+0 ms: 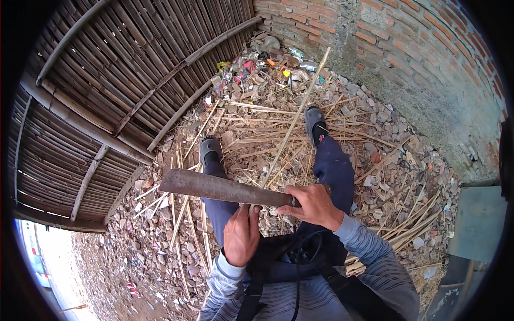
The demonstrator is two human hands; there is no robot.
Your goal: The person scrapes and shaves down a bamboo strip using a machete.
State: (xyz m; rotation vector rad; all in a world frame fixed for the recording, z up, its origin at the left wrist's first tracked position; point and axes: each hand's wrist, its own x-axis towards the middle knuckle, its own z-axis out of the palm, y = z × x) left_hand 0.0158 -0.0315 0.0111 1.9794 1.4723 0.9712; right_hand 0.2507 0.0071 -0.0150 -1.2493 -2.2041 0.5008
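My right hand (315, 206) is wrapped round the handle of a machete. Its broad, rust-brown blade (222, 189) points left, level across my lap. A long, pale split bamboo strip (293, 124) slants away from me to the far right, and its near end runs behind the blade. My left hand (241, 235) pinches that near end just below the blade, fingers closed. Blade and strip cross right above my left fingertips; whether the edge touches the strip I cannot tell.
Several cut bamboo strips (262, 108) lie round my shoes on rubble ground. More strips (417, 227) are piled at right. A bamboo-slat wall (128, 69) stands left, a brick wall (407, 64) at the back right. Coloured litter (249, 67) fills the far corner.
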